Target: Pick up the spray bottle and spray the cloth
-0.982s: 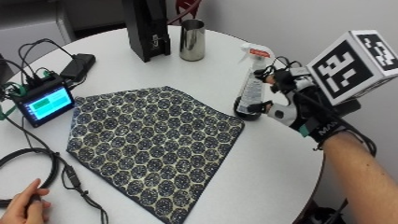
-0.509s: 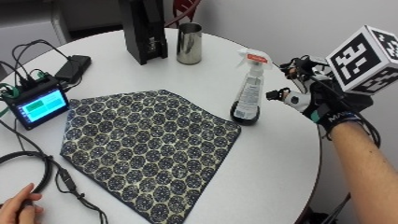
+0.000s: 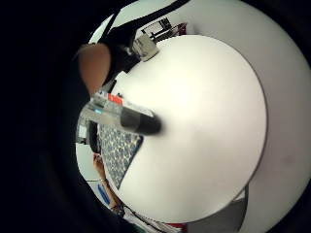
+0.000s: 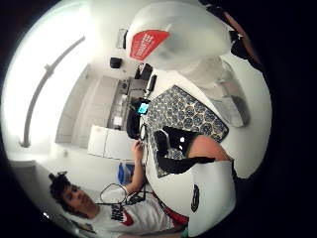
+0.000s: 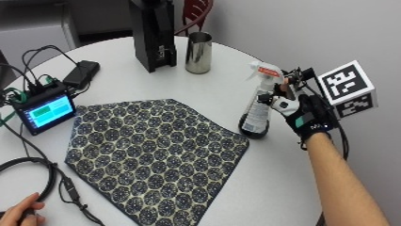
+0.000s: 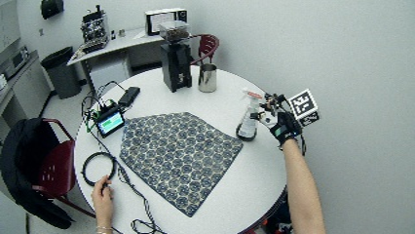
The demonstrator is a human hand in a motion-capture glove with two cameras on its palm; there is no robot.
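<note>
One spray bottle (image 5: 258, 104) stands upright on the white table (image 5: 206, 89), just off the patterned cloth's (image 5: 150, 150) 3 o'clock corner; the gloved right hand (image 5: 300, 110) sits at the bottle's 3 o'clock, fingers reaching to the neck under the white trigger head, but I cannot tell whether they wrap it. Looks like light, stiff, smooth plastic with dark liquid low in the base, so bottom-weighted; best taken at the neck, finger on trigger. Steel cup (image 5: 198, 52) at the table's 12 o'clock, contents hidden; bare left hand (image 5: 22, 214) rests at 7 o'clock.

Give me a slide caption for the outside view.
Gloved right hand beside spray bottle standing near patterned cloth.
</note>
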